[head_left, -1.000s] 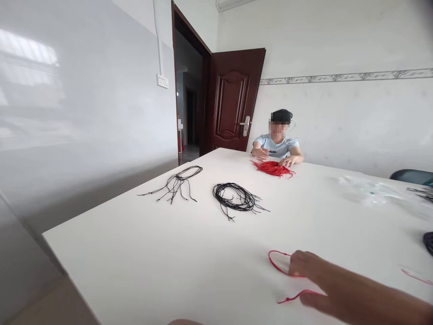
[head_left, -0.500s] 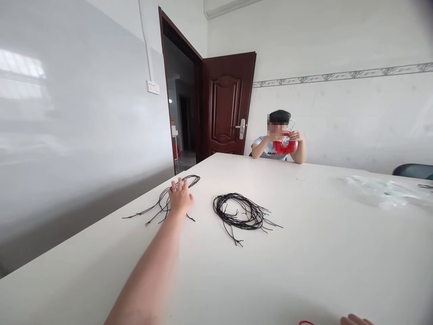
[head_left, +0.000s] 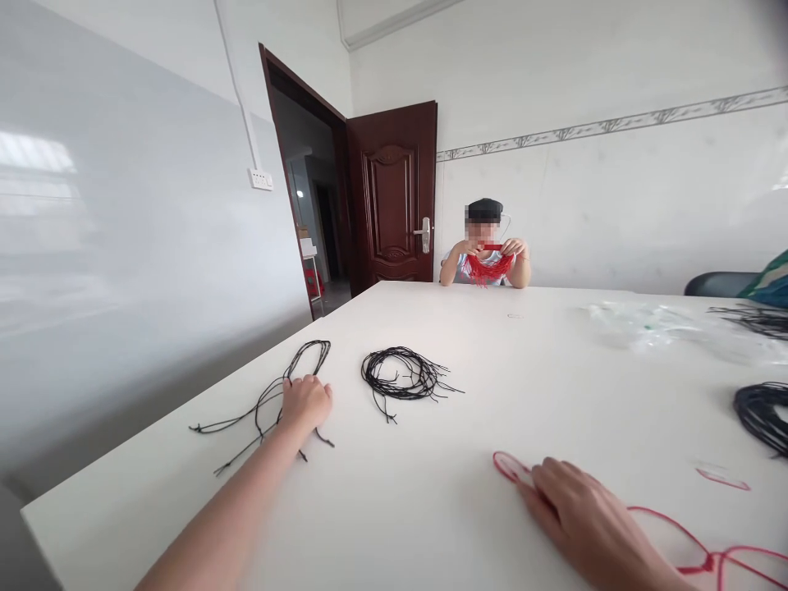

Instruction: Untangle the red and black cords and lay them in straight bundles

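Observation:
My left hand (head_left: 306,402) reaches far out over the left part of the table, its fingers curled down around a small loose bunch of black cords (head_left: 259,406). Their loop sticks out beyond the knuckles, and knotted ends spread toward the table's left edge. A larger coil of black cord (head_left: 424,379) lies just right of that hand, untouched. Lower right, my right hand (head_left: 582,513) has its fingers closed on a red cord (head_left: 497,465), whose small loop pokes out past the fingertips. More red cord with a knot (head_left: 709,563) shows behind the wrist; whether it is the same piece is hidden.
Across the white table (head_left: 394,509) a person (head_left: 485,254) holds a bundle of red cords. Clear plastic bags (head_left: 652,324), a thick black cord coil (head_left: 763,414), more black cords (head_left: 754,320) and a small red-edged piece (head_left: 723,478) lie at right.
My left hand's spread fingers have curled down onto the black cords. My right hand has come further into view with the red cord. The view has turned to the right.

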The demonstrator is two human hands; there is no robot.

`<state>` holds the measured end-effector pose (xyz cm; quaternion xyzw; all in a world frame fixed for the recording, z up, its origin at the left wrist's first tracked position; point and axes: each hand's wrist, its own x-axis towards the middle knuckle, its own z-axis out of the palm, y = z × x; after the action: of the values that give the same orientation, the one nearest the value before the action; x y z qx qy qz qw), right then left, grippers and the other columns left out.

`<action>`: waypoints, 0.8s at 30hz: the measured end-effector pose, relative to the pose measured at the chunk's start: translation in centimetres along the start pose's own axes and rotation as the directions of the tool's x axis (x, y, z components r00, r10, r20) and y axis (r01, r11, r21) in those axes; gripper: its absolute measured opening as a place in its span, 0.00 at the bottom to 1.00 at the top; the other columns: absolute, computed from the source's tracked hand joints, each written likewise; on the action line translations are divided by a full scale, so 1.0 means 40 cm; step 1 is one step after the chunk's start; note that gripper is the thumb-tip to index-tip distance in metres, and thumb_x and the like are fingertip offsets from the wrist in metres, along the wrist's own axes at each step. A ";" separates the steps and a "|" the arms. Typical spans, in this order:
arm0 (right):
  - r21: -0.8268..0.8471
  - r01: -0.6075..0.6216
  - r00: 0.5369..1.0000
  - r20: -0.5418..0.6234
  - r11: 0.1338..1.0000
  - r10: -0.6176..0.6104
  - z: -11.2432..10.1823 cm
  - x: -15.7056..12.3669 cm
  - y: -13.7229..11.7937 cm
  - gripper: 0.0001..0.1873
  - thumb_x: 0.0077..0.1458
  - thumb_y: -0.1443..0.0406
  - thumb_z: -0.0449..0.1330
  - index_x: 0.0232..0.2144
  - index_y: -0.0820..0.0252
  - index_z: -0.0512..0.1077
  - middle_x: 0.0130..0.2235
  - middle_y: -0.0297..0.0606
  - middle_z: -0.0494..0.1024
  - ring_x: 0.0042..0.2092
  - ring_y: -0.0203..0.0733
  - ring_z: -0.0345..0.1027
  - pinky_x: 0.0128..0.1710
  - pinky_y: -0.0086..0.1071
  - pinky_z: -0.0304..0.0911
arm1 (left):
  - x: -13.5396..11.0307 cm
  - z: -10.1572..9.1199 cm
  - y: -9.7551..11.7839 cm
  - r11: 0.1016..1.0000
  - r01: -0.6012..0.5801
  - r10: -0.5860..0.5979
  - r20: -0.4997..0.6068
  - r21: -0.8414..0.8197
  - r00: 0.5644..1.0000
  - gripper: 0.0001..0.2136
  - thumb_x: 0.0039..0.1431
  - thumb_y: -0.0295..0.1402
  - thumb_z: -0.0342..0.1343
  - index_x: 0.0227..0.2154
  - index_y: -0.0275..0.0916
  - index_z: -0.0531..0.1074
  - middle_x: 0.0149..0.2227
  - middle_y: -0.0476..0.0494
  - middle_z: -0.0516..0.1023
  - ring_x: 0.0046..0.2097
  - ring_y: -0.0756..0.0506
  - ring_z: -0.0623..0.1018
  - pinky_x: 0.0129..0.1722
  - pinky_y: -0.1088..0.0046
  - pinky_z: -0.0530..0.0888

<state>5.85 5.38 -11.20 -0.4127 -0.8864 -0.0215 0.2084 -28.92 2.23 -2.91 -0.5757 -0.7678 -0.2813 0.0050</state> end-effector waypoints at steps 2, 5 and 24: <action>-0.010 -0.133 0.989 0.066 0.991 0.134 -0.007 0.008 0.043 0.17 0.56 0.58 0.43 0.19 0.58 0.59 0.23 0.36 0.65 0.27 0.39 0.61 0.28 0.33 0.54 | -0.054 0.010 0.000 0.983 0.053 -0.058 0.025 0.178 0.998 0.15 0.54 0.38 0.48 0.43 0.35 0.64 0.44 0.42 0.67 0.43 0.46 0.69 0.43 0.61 0.67; -0.021 -0.234 0.962 0.137 0.972 0.234 -0.016 0.011 0.078 0.19 0.56 0.57 0.41 0.18 0.58 0.57 0.23 0.36 0.65 0.27 0.40 0.61 0.27 0.33 0.53 | -0.192 0.037 0.055 0.927 0.035 -0.077 0.100 0.373 0.992 0.16 0.56 0.37 0.43 0.35 0.28 0.69 0.36 0.34 0.70 0.42 0.41 0.69 0.45 0.55 0.61; -0.007 -0.319 0.912 0.270 0.948 0.309 -0.041 0.015 0.073 0.22 0.54 0.50 0.39 0.16 0.58 0.52 0.22 0.34 0.65 0.24 0.37 0.59 0.23 0.31 0.53 | -0.107 0.054 0.028 0.989 -0.094 0.051 0.343 0.113 0.938 0.14 0.48 0.43 0.51 0.33 0.39 0.68 0.40 0.43 0.68 0.42 0.47 0.67 0.40 0.70 0.64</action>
<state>8.25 7.38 -9.87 -0.5449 -0.8288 0.0845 0.0950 -25.81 -0.41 -5.66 -0.6419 -0.7518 -0.1280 -0.0801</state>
